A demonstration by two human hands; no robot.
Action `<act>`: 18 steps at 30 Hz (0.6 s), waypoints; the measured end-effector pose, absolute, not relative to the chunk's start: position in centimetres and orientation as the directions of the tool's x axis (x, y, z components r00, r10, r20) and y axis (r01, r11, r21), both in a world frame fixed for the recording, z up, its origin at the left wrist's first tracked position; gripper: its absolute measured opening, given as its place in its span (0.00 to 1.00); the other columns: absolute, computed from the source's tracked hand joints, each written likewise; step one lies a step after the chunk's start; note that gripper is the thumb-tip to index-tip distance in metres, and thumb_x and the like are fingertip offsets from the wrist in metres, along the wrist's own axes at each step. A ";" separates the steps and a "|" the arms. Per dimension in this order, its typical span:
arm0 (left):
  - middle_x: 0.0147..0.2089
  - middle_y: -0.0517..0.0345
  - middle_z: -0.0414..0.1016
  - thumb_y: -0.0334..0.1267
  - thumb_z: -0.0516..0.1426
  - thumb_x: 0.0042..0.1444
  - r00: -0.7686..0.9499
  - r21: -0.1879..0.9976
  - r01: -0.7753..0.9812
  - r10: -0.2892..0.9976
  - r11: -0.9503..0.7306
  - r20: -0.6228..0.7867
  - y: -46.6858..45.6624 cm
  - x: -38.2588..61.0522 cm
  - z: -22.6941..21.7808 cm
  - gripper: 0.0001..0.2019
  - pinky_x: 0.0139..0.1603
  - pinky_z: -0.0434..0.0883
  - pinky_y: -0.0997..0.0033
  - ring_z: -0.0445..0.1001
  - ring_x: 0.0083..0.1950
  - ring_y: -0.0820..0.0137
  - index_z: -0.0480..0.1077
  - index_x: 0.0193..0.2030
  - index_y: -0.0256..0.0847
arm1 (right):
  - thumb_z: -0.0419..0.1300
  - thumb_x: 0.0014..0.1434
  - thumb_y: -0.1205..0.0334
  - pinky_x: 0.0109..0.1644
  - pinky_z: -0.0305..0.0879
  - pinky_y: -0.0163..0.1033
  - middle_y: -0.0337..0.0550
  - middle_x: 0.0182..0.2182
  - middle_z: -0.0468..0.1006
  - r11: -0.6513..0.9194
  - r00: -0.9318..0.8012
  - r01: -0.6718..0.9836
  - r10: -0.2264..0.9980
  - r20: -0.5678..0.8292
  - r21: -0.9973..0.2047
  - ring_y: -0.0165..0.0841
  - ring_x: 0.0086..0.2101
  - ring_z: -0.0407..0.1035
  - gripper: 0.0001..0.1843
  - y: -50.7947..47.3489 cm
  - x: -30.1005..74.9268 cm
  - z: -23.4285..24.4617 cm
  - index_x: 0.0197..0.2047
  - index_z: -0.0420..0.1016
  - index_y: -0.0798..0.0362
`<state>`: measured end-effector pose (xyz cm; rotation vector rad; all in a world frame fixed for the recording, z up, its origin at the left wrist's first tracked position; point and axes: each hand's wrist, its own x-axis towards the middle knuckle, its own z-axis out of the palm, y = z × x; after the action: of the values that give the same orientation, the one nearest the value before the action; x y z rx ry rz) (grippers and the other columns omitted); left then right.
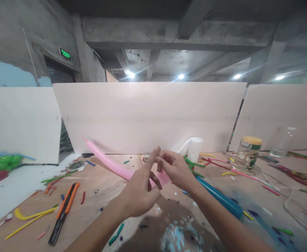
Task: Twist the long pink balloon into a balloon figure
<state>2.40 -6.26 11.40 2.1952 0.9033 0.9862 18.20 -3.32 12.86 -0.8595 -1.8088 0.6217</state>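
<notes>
A long pink balloon point(108, 163) slants from the upper left down to my hands, its thin uninflated tip pointing away. Around its near end, my left hand point(140, 190) is closed, with the index finger stretched up and the other fingers bent. My right hand point(175, 168) pinches at the left fingertips, thumb against index finger. Pink shows between and behind both hands. Whatever lies inside the right pinch is mostly hidden by the fingers.
An orange and black utility knife point(67, 206) lies left, by yellow uninflated balloons point(35, 213). On the right are a blue tube point(218, 196), a white cylinder point(195, 149), a yellow-lidded bottle point(248, 154) and a clear bottle point(281, 143). A white panel point(148, 115) stands behind.
</notes>
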 end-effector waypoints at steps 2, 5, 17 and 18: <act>0.50 0.49 0.72 0.23 0.48 0.45 0.528 0.753 0.294 0.757 -0.589 0.386 -6.3 2.2 11.7 0.46 0.33 0.67 0.71 0.71 0.32 0.74 0.29 0.68 0.51 | 0.52 0.60 0.59 0.30 0.58 0.32 0.36 0.21 0.68 0.673 -0.235 0.317 0.738 0.633 -0.668 0.27 0.24 0.62 0.15 -3.7 18.1 12.8 0.23 0.63 0.53; 0.63 0.44 0.58 0.23 0.48 0.44 0.550 0.806 0.228 0.755 -0.546 0.356 -6.4 1.9 12.1 0.46 0.33 0.67 0.71 0.72 0.34 0.75 0.31 0.67 0.56 | 0.49 0.61 0.63 0.31 0.57 0.33 0.36 0.22 0.67 0.742 -0.233 0.428 0.642 0.731 -0.516 0.27 0.25 0.61 0.11 -4.0 17.9 12.6 0.27 0.65 0.53; 0.36 0.56 0.72 0.23 0.49 0.45 0.541 0.791 0.272 0.767 -0.548 0.346 -6.5 2.2 11.8 0.47 0.35 0.68 0.68 0.69 0.33 0.71 0.27 0.68 0.49 | 0.54 0.59 0.62 0.36 0.59 0.37 0.41 0.28 0.77 0.606 -0.142 0.723 0.600 0.788 -0.331 0.35 0.30 0.69 0.07 -3.6 18.0 12.1 0.37 0.73 0.51; 0.37 0.56 0.71 0.23 0.50 0.45 0.530 0.789 0.270 0.770 -0.551 0.356 -6.8 2.6 11.7 0.47 0.36 0.68 0.68 0.70 0.34 0.71 0.26 0.68 0.49 | 0.54 0.58 0.62 0.35 0.59 0.37 0.42 0.29 0.78 0.583 -0.129 0.742 0.609 0.783 -0.331 0.36 0.31 0.69 0.07 -3.7 18.0 12.1 0.39 0.73 0.51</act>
<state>2.62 -6.79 11.72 2.0848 0.8405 0.9372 17.97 -3.68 12.10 -1.1008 -1.8239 -0.1689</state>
